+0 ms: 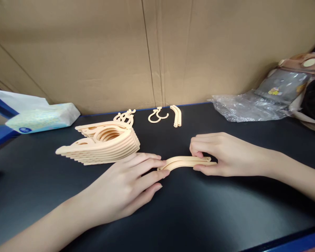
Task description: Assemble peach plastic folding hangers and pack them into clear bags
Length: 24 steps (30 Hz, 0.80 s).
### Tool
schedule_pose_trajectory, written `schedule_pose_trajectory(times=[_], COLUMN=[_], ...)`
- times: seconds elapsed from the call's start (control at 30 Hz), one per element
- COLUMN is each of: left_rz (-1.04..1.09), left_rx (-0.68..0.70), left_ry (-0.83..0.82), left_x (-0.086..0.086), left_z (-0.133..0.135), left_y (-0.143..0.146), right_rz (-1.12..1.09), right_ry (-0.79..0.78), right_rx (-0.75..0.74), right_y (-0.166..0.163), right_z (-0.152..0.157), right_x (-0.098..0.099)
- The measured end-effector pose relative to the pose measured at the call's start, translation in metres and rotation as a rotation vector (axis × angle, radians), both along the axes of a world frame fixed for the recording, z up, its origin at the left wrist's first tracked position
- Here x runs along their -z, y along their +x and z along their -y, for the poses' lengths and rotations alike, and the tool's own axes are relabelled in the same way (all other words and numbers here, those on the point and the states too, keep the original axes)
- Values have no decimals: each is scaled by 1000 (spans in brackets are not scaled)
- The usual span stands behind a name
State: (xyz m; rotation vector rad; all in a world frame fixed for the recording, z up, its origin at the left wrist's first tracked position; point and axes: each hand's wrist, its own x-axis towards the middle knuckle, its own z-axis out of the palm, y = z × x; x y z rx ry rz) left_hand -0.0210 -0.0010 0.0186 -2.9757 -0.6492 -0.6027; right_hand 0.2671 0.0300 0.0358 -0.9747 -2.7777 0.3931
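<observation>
Two slim, curved beige plastic hanger arms (185,161) lie side by side between my hands, just above or on the black tabletop. My right hand (220,154) pinches their right end, thumb on the near side and bent fingers on the far side. At the left end, the fingertips of my left hand (131,182) press on either side of the pieces, with the fingers fairly straight. Beyond my left hand sits a neat stack of beige hanger bodies (105,143). Several hanger hooks (126,116) lie behind that stack.
Farther back are more hooks (157,114) and a pair of curved strips (176,116). A tissue pack (44,117) stands at the left. Clear plastic wrapping (249,106) and a bottle with a brown lid (286,82) occupy the right. A cardboard wall (107,52) closes the back.
</observation>
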Motion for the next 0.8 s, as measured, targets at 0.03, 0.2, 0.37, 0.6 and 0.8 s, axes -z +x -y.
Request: schedule_pose_trajectory(times=[0.03,0.2,0.37,0.6,0.8], left_rz=[12,62,73,75,85], left_rx=[11,54,57,66,84], left_ry=[-1,8,12,19,30], left_x=[-1,-4,-2,-6,-8], left_z=[0,1,1,1,2], left_y=[0,1,2,4,5], right_rz=[1,25,33,23,27], right_ry=[-26,-112,-132,-149,-156], right_rx=[12,54,51,45,37], right_y=[0,0,0,0,-1], right_z=[1,4,5,5,5], right_x=[-1,-5,-6,-7,-8])
